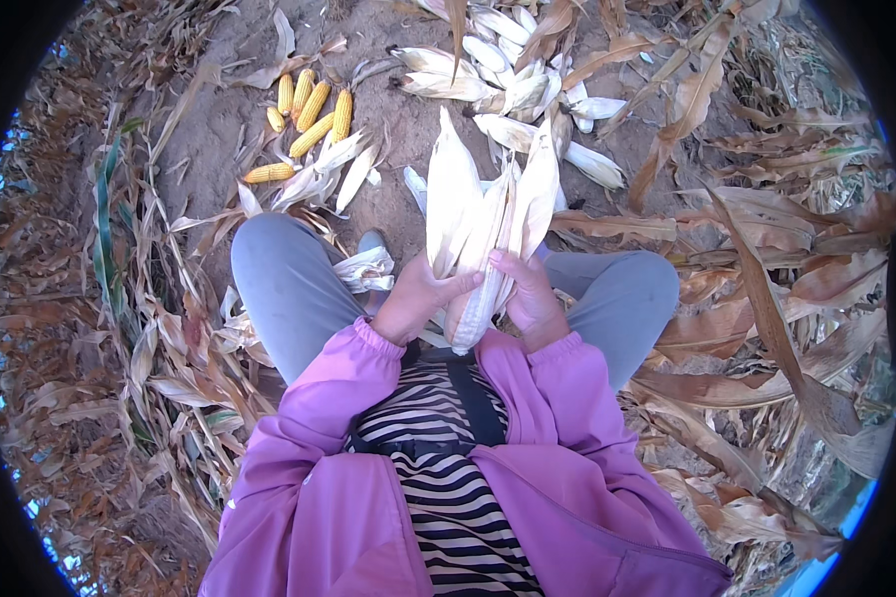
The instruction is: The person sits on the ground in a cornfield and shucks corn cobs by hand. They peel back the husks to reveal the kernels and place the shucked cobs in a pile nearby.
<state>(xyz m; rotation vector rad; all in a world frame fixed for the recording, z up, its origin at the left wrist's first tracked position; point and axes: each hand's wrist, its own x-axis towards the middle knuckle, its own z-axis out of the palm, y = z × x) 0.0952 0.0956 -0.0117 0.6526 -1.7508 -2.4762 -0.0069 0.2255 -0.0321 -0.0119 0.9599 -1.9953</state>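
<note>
Between my knees, an ear of corn in pale dry husk [472, 310] is held with its rounded end towards me and its husk leaves spread apart at the far end. My left hand [416, 297] grips it from the left side of the picture, thumb across the husk. From the right side my right hand [529, 297] pinches the husk leaves. Whether these are truly left and right by the sleeves: each comes from its own side. Bare yellow corn ears [313, 107] lie on the soil at the upper left. Unhusked ears [448, 86] are heaped beyond the held one.
Loose pale husks [317, 183] lie beside the yellow ears. A crumpled husk [366, 269] rests by my left leg. Dry corn leaves [724, 324] crowd the right side, and dry stalks and leaves [172, 328] cover the left. Bare soil [396, 145] shows between the corn groups.
</note>
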